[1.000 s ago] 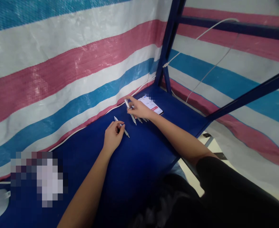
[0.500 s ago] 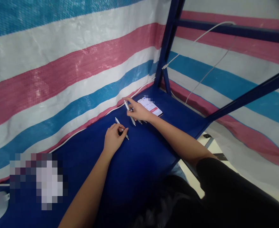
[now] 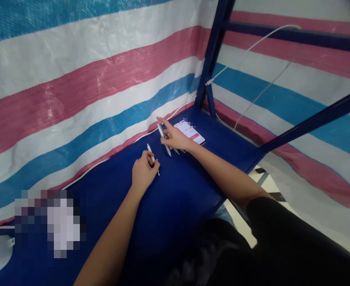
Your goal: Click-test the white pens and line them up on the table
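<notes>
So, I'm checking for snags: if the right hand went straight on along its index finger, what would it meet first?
The right hand would probably meet the red, white and blue striped plastic sheet, though depth is unclear; the white cable along its foot could come first.

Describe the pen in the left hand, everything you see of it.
The pen is slim and white, apparently plastic, with a narrow pale point. It slants across the blue tabletop, point towards the wearer. The left hand's thumb and fingers pinch its middle, hiding part of the barrel. Whether its point touches the tabletop, I cannot tell.
</notes>
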